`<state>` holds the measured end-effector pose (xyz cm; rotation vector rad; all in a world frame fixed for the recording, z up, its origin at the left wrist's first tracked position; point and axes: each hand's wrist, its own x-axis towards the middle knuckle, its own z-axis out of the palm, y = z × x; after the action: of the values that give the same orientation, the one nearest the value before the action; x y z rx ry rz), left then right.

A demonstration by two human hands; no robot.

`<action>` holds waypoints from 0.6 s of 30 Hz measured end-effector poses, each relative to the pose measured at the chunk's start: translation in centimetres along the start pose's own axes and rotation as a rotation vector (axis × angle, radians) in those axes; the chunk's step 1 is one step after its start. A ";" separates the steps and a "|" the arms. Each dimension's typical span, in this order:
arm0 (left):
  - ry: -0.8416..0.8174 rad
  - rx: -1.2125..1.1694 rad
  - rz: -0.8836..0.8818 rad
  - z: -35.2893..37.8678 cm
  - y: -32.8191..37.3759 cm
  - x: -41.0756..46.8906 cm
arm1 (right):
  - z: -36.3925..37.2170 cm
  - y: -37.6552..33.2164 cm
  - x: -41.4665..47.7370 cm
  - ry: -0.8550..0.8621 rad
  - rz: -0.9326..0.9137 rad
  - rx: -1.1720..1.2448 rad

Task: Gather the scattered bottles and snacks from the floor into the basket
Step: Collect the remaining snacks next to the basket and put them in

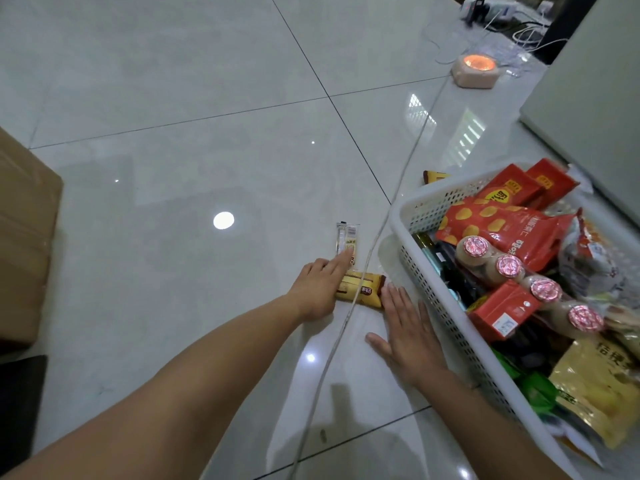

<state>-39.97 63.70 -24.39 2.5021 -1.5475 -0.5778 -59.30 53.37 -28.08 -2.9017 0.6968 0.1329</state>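
The glossy tiled floor [173, 133] looks slick, so thin packets will likely skid if pushed from one side only. The white basket [412, 216] stands at the right, heaped with red bags and a row of foil-capped bottles [509, 265]. Anything added is best laid flat on top near the close rim, where it is less likely to slip off. The left hand [318, 289] reaches forward with its fingers straight, holding nothing, one fingertip resting on a pale slim packet [346, 237]. The right hand [407, 327] lies flat and spread on the floor just beside the basket, also gripping nothing, its fingertips at the brown end of a yellow snack bar [360, 289]. The bar lies between the two hands, with the slim packet just beyond it. A sound approach is to trap each packet from both sides, curl the fingers under an edge and lift. A thin white cable [394, 199] crosses over the bar, so the bar should be slid out from beneath it rather than pulled straight up. One more packet [434, 175] lies on the floor at the basket's far corner, yet to be collected.
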 end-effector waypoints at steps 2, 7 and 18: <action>0.019 -0.068 -0.040 -0.4 0.1 -0.4 | 0.2 0.4 -0.7 0.014 0.036 -0.027; -0.045 -0.208 -0.025 -1.1 0.8 -1.5 | 0.0 -0.2 -1.3 0.000 0.043 -0.023; -0.068 0.112 -0.050 -1.3 0.2 -2.3 | -0.2 -0.3 -1.6 -0.020 0.012 -0.034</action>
<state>-40.56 65.50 -22.61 2.6365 -1.5866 -0.6055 -60.59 54.35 -27.69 -2.9250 0.7151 0.1762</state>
